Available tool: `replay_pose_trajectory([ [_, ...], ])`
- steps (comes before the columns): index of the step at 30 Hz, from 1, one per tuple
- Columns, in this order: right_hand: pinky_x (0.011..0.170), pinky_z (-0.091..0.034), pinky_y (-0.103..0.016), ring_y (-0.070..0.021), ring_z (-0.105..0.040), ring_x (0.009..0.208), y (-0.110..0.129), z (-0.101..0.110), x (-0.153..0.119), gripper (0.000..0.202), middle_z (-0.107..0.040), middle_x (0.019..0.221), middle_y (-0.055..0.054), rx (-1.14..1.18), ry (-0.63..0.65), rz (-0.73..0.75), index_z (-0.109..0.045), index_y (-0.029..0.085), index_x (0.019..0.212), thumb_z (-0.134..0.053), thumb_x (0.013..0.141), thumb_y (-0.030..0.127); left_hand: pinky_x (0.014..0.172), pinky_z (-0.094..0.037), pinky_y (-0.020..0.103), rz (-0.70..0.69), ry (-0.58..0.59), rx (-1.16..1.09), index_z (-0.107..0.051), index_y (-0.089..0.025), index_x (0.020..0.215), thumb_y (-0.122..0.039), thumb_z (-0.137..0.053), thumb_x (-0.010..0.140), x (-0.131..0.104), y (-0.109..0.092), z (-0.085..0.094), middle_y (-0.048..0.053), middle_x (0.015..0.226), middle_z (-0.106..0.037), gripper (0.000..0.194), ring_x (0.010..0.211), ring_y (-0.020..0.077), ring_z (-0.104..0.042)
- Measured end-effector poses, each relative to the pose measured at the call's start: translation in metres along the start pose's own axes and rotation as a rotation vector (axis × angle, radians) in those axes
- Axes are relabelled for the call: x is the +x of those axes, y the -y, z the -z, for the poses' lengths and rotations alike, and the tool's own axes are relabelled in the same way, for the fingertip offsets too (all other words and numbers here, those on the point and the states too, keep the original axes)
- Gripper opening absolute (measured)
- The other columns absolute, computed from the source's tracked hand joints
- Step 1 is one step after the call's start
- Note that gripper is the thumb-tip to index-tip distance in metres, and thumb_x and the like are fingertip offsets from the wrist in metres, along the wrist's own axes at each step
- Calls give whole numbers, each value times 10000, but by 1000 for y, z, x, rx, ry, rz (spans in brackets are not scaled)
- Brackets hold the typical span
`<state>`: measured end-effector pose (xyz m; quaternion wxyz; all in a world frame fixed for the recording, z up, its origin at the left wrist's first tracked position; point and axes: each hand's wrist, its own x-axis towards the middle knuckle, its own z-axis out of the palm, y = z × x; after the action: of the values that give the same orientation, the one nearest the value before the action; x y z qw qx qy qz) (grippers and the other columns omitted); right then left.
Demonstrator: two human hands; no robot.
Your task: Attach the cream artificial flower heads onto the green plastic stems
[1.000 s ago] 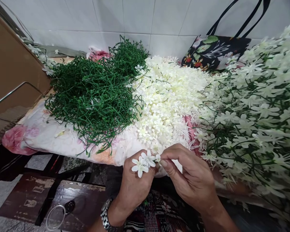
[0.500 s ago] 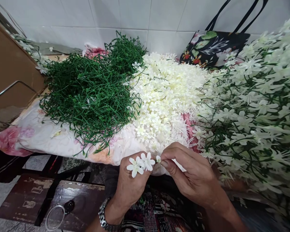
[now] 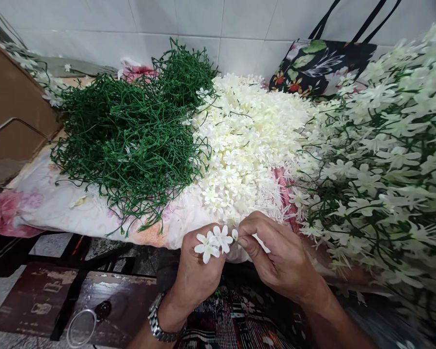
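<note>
White flowers [image 3: 208, 245] are held by left fingers [image 3: 191, 239], and the little bloom [image 3: 235, 234] pinched in right fingers [image 3: 252, 226] could rip if squeezed hard.

A heap of loose white petals [image 3: 240, 140] lies on a patterned cloth [image 3: 80, 208]. In front of the heap, the left hand [image 3: 199, 266], wearing a watch [image 3: 158, 320] at the wrist, is curled around two open flowers [image 3: 214, 242]; beside it, the right hand [image 3: 281, 259] pinches a small blossom [image 3: 235, 234] between thumb and finger. Left of the heap, touching it, is a tangle of green stems [image 3: 131, 135]. Right of the heap spreads a mass of stemmed flowers [image 3: 396, 160]. Behind its right side sits a black floral bag [image 3: 319, 68].
</note>
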<state>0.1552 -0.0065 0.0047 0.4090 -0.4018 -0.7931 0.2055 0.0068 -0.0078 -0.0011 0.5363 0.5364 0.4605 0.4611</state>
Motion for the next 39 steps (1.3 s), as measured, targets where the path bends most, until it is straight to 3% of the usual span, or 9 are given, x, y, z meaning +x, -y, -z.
replay_pose_trajectory([
  [9,534,-424,-230,-117,-487,600,-3,-8,2,132,-493,662,-2,-13,-45,-7,-484,182,810,-445,867,70,430,-255,192,27,-9,84,-347,-190,528,-179,-474,734,3,-5,1,-58,501,-329,243,490,79,-278],
  [17,547,-427,-218,-106,-491,601,-3,-11,0,121,-493,662,1,-16,-76,-28,-493,170,790,-469,860,74,445,-284,193,48,-15,57,-386,-183,525,-170,-484,715,4,-5,2,-54,498,-354,214,495,83,-302],
  [31,544,-424,-219,-103,-502,592,-4,-8,3,120,-504,658,10,-9,-102,-30,-500,185,790,-489,864,90,451,-254,202,119,99,16,-380,-188,543,-162,-470,738,4,-5,6,-61,513,-337,216,501,81,-273],
  [39,528,-416,-219,-108,-489,582,-1,-9,5,131,-489,651,8,-3,-86,-10,-491,181,786,-462,856,75,451,-245,209,116,68,-43,-364,-189,528,-205,-496,725,4,-4,6,-62,513,-311,238,505,80,-255],
])
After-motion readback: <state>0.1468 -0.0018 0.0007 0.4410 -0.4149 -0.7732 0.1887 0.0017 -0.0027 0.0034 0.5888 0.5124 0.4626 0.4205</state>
